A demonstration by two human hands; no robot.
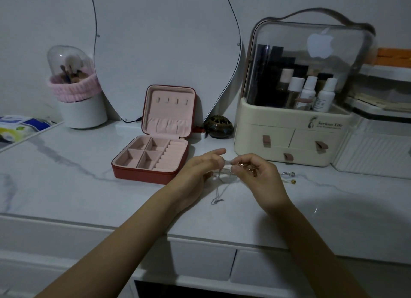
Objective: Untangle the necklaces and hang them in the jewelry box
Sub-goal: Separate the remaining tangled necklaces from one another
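Both hands are pinching the tangled necklaces just above the table, left hand and right hand fingers curling narrow around the chains, loose strands dangling down, open jewelry box sitting just left of them.

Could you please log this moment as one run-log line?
both hands pinch tangled necklaces | jewelry box open, hooks empty

- The open red jewelry box with pink lining stands on the white marble-patterned table, before the curvy mirror.
- The cream cosmetic organizer with clear lid stands right of it.
- The small dark round pot sits between them.
- The white brush holder with clear dome stands far left.
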